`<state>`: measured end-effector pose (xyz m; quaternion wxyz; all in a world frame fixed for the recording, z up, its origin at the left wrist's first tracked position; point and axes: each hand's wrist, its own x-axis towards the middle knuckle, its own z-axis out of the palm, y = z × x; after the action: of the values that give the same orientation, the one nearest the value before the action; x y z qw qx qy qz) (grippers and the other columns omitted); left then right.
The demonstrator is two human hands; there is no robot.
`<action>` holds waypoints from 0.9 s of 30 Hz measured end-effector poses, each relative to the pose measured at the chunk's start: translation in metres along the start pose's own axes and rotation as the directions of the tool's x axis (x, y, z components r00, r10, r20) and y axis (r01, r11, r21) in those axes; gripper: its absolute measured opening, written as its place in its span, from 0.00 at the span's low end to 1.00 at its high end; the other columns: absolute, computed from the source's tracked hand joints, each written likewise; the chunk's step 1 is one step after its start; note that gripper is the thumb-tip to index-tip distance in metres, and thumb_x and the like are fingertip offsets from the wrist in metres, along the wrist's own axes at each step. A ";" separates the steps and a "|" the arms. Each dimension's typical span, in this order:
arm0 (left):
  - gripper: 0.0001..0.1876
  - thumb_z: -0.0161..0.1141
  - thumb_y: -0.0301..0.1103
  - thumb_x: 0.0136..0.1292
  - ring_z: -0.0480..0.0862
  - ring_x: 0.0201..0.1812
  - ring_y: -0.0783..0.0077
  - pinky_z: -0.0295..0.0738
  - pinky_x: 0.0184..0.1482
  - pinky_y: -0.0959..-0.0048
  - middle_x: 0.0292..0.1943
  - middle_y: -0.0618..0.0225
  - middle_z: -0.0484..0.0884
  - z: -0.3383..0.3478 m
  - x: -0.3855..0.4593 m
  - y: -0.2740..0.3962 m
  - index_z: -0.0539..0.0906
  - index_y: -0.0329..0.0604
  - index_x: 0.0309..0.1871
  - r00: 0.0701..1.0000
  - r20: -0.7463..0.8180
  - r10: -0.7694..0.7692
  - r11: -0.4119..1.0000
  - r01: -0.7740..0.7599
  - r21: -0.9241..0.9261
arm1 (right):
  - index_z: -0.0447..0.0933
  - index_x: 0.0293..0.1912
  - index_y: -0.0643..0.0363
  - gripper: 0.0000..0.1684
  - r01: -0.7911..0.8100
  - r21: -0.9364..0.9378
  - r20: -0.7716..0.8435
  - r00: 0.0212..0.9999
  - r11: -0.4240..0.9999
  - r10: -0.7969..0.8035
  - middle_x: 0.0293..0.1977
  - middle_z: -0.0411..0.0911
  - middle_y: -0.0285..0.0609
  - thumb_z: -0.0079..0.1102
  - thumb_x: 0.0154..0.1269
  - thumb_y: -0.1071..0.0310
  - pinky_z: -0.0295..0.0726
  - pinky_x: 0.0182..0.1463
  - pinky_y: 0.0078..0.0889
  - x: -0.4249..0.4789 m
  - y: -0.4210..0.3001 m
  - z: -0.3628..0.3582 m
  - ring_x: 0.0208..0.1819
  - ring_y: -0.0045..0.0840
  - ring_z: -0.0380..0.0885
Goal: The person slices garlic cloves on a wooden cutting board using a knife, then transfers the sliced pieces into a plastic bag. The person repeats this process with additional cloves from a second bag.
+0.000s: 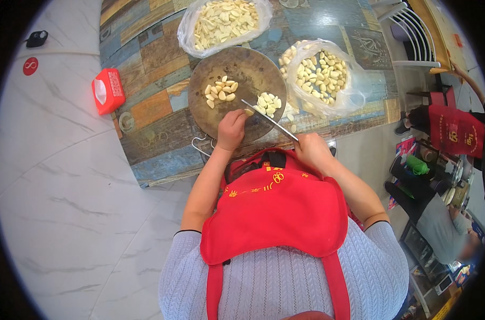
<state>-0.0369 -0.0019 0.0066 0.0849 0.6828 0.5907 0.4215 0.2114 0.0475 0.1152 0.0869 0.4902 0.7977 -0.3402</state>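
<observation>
A round wooden chopping board [210, 124] lies before me on the table. My right hand [312, 149] grips the handle of a knife [272, 122], its blade angled up and left over the board. Close by the blade, my left hand [231, 130] pinches a garlic clove [249, 112] between its fingertips. Whole peeled garlic cloves [221, 93] form a loose pile left of the knife tip. Beyond the blade, to the right, sits a heap of cut garlic [268, 105]. The knife handle is mostly hidden by my fingers.
Behind the board stands a plastic bag of cut garlic [226, 25]; another plastic bag [326, 76] at right holds whole cloves. A red tissue box [108, 91] rests at the table's left edge. Two people are at the far right, one in a red apron [457, 130].
</observation>
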 end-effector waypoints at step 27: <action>0.09 0.59 0.18 0.48 0.82 0.38 0.55 0.80 0.38 0.64 0.37 0.58 0.82 0.004 0.001 -0.001 0.80 0.38 0.35 1.000 -0.012 0.013 1.000 -0.014 -0.015 | 0.80 0.26 0.67 0.10 -0.026 0.015 0.044 0.999 1.000 0.025 0.28 0.80 0.63 0.56 0.56 0.70 0.82 0.39 0.53 0.022 -0.001 0.014 0.32 0.55 0.82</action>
<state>-0.0356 0.0009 0.0041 0.0835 0.6836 0.5834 0.4306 0.1966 0.0541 0.0950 0.1049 0.4935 0.7865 -0.3561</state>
